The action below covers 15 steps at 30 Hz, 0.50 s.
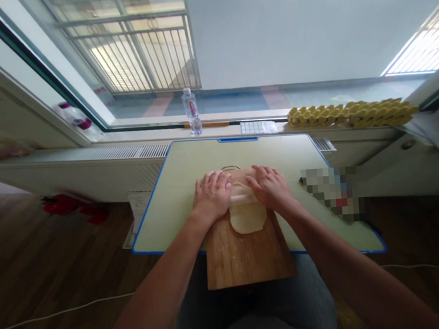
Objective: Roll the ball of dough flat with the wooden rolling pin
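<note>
A pale rolling pin (243, 198) lies crosswise over a flat sheet of dough (248, 218). The dough is spread on a wooden cutting board (249, 262), which overhangs the table's near edge. My left hand (212, 195) presses down over the pin's left end, its fingers stretched forward. Over the right end rests my right hand (271, 186), also flat, with the thumb apart and pointing inward. Both palms hide the pin's ends. Above the dough, the board's far part shows between my hands, with a metal ring handle (231, 167) at its end.
The light green folding table (169, 203) has a blue rim. A blurred-out item (332, 194) lies on its right side. On the windowsill stand a clear bottle (192, 111), a white card (258, 127) and a yellow honeycomb-like object (351, 114). A red item (74, 207) is on the floor at left.
</note>
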Motion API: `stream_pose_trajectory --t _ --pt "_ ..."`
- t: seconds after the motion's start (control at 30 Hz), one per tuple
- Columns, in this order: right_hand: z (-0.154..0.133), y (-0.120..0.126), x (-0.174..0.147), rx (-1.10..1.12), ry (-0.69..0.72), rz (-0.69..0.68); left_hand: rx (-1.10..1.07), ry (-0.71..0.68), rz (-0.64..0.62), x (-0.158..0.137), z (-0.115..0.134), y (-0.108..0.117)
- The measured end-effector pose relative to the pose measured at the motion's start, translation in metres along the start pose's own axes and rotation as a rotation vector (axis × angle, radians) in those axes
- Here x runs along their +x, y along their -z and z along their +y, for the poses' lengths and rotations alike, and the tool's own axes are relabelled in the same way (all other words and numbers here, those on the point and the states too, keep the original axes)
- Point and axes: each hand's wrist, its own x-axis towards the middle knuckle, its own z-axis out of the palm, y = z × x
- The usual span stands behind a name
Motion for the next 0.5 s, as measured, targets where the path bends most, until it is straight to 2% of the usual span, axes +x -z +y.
stream_pose_trajectory --t 0.1,0.27,0.4,0.5 --pt "0.0 -0.001 0.001 -0.002 -0.002 0.025 -0.001 -0.008 0.004 0.002 0.0 0.0" --pt "-0.004 0.006 -0.023 -0.039 -0.004 0.076 0.03 -0.022 0.063 -0.022 0.009 0.003" --pt "-0.008 0.011 -0.037 -0.087 -0.022 0.062 0.019 -0.007 0.079 -0.039 0.015 0.004" --pt "-0.008 0.011 -0.034 -0.086 -0.037 0.039 0.011 -0.005 0.08 -0.037 0.015 0.005"
